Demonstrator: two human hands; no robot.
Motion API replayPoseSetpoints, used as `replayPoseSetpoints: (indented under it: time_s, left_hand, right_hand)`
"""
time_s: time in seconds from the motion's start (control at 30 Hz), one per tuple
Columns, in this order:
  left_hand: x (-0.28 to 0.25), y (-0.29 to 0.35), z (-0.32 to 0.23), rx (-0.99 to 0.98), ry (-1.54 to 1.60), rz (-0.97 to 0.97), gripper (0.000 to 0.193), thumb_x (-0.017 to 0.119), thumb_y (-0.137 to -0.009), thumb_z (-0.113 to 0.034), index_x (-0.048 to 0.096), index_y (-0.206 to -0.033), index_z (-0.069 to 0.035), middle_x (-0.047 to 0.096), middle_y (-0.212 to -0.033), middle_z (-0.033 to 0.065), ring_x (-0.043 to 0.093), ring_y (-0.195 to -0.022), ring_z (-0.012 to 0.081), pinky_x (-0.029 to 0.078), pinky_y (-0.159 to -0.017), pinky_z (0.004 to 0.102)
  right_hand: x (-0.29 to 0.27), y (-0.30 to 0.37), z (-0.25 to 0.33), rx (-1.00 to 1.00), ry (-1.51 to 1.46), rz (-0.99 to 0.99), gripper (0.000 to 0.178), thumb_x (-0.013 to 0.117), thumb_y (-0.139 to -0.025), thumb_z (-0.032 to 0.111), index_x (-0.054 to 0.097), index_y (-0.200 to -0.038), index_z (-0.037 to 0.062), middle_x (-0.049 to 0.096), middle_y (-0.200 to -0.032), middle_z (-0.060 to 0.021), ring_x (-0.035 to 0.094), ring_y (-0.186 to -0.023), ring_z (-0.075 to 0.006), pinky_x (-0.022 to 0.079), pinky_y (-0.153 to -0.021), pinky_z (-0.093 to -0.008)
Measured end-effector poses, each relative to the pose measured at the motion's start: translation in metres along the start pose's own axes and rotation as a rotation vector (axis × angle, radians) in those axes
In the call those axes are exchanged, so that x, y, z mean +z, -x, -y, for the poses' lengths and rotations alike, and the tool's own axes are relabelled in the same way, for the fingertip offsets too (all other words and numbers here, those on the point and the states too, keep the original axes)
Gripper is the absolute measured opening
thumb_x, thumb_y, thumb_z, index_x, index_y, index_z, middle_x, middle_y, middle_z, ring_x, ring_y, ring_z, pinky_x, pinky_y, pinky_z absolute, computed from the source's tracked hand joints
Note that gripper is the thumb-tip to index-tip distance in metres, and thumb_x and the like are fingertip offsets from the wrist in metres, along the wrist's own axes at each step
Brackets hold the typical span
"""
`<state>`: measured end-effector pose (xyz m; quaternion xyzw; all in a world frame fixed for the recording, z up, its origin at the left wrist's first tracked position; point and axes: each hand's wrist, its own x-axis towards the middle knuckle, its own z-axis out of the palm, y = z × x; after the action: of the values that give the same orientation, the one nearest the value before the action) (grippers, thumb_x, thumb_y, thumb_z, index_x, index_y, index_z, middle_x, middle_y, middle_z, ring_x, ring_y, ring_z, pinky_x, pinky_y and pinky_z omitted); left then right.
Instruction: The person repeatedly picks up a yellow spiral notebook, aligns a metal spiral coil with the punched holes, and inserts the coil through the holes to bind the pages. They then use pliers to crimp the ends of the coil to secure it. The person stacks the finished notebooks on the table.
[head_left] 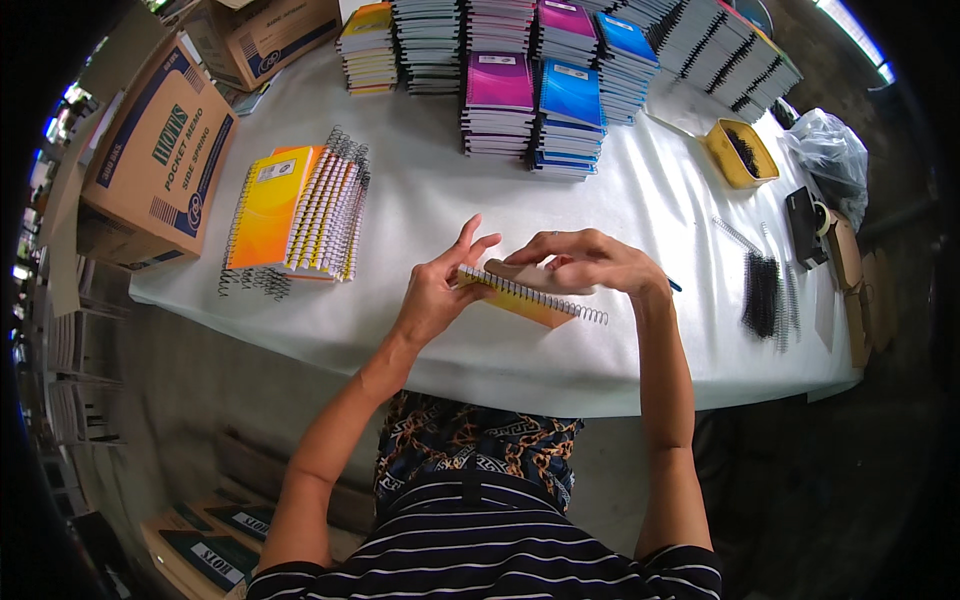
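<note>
In front of me, over the near part of the table, my left hand [440, 285] grips one end of a small yellow-orange spiral notebook [530, 305]. Its bound edge faces up. A wire spiral [585, 308] runs along that edge, and its loose end sticks out past the right side. My right hand [598, 262] is curled around a flat greyish-beige piece [525, 272] that lies against the spiral; its exact kind is unclear. To the left, a pile of yellow-orange notebooks [275, 210] has long spiral ends jutting out.
Stacks of purple notebooks [498, 85] and blue notebooks [570, 95] stand at the back. A yellow tub [765, 170] with dark spirals, loose black spirals [762, 295] and a tape dispenser [805, 228] are at right. Cardboard boxes [165, 150] flank the left edge.
</note>
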<state>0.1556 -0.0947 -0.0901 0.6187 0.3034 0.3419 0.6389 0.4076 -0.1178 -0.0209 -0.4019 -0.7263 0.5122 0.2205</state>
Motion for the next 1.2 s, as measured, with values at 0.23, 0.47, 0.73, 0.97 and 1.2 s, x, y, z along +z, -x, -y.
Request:
replayPoseSetpoints:
  time_s: [0.23,0.47,0.73,0.97,1.2]
  left_hand:
    - [-0.023,-0.010,0.003,0.124,-0.122,0.288,0.067,0.075,-0.081,-0.029,0.051,-0.138,-0.004,0.057,-0.137,0.0087,0.053,-0.124,0.0159,0.045,-0.101,0.0288]
    - [-0.024,-0.004,0.001,-0.024,0.129,0.307,0.071,0.069,-0.086,-0.038,0.044,-0.143,-0.004,0.052,-0.141,0.0144,0.045,-0.134,0.0237,0.035,-0.112,0.0353]
    - [-0.004,0.014,-0.007,0.155,0.052,0.186,0.068,0.062,-0.092,-0.036,0.037,-0.147,-0.004,0.052,-0.140,0.0165,0.045,-0.133,0.0238,0.031,-0.115,0.0374]
    - [0.006,0.028,0.006,0.025,-0.012,0.107,0.057,0.058,-0.096,-0.034,0.045,-0.144,-0.006,0.059,-0.134,0.0109,0.054,-0.123,0.0162,0.040,-0.108,0.0309]
    - [0.025,0.037,-0.028,0.377,-0.468,-0.115,0.048,0.056,-0.098,-0.033,0.053,-0.137,-0.006,0.065,-0.126,0.0110,0.063,-0.115,0.0228,0.051,-0.094,0.0330]
  right_hand:
    - [-0.028,0.054,-0.017,0.145,0.191,-0.366,0.054,0.068,-0.081,0.048,0.069,-0.120,0.0104,0.063,-0.116,-0.0177,0.065,-0.099,-0.0286,0.054,-0.084,-0.0358]
    - [0.028,0.098,-0.038,0.333,0.865,-0.811,0.019,0.072,-0.081,0.010,0.070,-0.099,0.0071,0.058,-0.111,-0.0092,0.053,-0.108,-0.0238,0.040,-0.090,-0.0395]
    - [0.064,0.105,-0.070,0.500,1.106,-0.910,0.048,0.061,-0.094,0.028,0.049,-0.139,0.0139,0.041,-0.140,-0.0178,0.039,-0.130,-0.0325,0.026,-0.110,-0.0466]
    - [0.058,0.110,-0.090,0.486,1.200,-1.012,0.040,0.058,-0.095,0.015,0.054,-0.135,0.0124,0.053,-0.120,-0.0209,0.051,-0.115,-0.0312,0.037,-0.100,-0.0446]
    - [0.146,0.070,0.040,0.001,0.618,-0.961,0.043,0.070,-0.082,0.004,0.064,-0.124,0.0127,0.054,-0.105,-0.0141,0.056,-0.091,-0.0279,0.049,-0.075,-0.0398]
